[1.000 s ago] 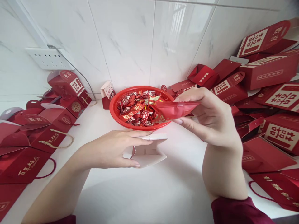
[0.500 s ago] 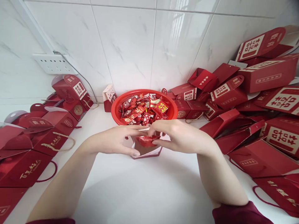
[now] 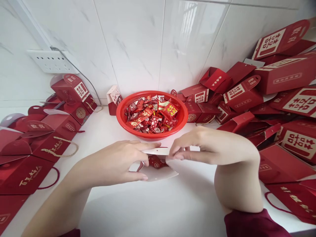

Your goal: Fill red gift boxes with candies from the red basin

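In front of me is a small paper gift box (image 3: 161, 176), its white inside facing up with flaps raised. A red wrapped packet (image 3: 156, 162), probably candy, lies inside it. My left hand (image 3: 120, 163) grips the box's left side, thumb along the near edge and fingers over the far flap. At the box's right, my right hand (image 3: 197, 144) pinches the edge of a flap between thumb and fingers. Just beyond both hands stands a red plastic basket (image 3: 183, 121) heaped with wrapped candies (image 3: 148, 115).
Red gift boxes (image 3: 41, 158) with cord handles line the left side of the white table (image 3: 148, 210). More red boxes (image 3: 276, 79) are piled along the right. A small upright box (image 3: 114, 100) stands left of the basket. Behind are a tiled wall and a power socket (image 3: 53, 61).
My right hand has let go of the red packet, which now lies inside the box, and has shifted right to the flap. The box and both hands are slightly nearer to me.
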`<state>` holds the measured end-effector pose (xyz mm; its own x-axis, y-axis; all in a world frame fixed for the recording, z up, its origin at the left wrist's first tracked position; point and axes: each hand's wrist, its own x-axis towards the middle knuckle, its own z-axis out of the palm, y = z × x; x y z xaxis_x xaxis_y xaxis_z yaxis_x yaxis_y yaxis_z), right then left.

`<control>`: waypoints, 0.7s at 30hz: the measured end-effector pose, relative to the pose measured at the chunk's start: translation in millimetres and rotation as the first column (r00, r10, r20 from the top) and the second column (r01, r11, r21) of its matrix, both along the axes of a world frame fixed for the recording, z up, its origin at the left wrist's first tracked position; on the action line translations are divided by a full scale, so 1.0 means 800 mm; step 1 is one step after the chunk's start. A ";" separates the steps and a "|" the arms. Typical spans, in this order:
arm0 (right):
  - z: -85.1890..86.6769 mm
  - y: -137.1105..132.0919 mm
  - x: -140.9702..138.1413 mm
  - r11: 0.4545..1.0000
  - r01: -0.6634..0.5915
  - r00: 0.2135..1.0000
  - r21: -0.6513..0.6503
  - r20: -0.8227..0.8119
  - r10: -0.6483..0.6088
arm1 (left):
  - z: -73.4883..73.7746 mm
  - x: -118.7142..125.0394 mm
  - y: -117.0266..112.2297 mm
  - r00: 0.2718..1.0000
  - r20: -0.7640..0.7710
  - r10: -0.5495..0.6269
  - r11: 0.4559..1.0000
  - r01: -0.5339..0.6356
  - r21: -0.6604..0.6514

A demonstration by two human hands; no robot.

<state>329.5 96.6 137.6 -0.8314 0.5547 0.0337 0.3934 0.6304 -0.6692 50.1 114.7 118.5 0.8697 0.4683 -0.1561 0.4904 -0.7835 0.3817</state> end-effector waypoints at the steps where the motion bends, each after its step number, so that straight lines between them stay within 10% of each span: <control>1: -0.001 0.005 0.005 0.999 0.045 0.999 0.021 -0.023 -0.044 | 0.000 0.000 0.002 1.000 0.003 0.002 1.000 -0.002 -0.003; 9: -0.052 0.112 0.023 0.924 0.382 0.914 0.007 0.148 -0.379 | -0.005 0.016 0.014 0.997 0.066 -0.026 0.996 0.032 -0.088; 21: -0.111 0.186 -0.066 0.941 0.300 0.883 0.156 0.328 -0.336 | 0.009 0.010 0.009 0.999 0.053 -0.013 0.997 0.017 -0.080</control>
<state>277.0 245.5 48.5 -0.5799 0.7998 -0.1550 0.7781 0.4873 -0.3963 57.9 121.9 125.6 0.8843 0.4432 -0.1468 0.4567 -0.7563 0.4684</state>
